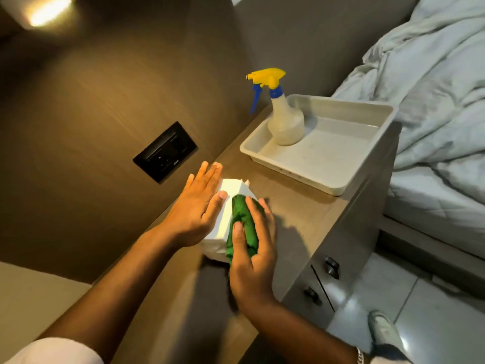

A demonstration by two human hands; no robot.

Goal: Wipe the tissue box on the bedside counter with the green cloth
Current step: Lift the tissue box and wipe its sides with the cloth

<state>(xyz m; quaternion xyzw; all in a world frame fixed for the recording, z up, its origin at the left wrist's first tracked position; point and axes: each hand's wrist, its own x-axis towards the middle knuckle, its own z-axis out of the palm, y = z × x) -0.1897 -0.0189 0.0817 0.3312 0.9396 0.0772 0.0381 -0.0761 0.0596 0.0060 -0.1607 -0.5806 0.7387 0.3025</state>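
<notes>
The white tissue box (223, 219), probably light and easily slid, is steadied on the bedside counter (296, 208) by the flat, open left hand (195, 208), while the soft green cloth (242, 227) is pressed on it under the right hand (253, 258), fingers curled around it.

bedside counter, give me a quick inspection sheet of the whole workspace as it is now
surface: wood-look bedside counter, bare between box and tray
job's things: white tissue box near the counter's front; green cloth pressed on its right side
clutter: grey tray at the back, spray bottle with yellow head standing upright in it
hands: left hand flat and open against the box's left side; right hand gripping the cloth
cables: nothing seen
surroundings: dark switch panel on the wall to the left, rumpled bed to the right, two drawer knobs below, tiled floor, a shoe
</notes>
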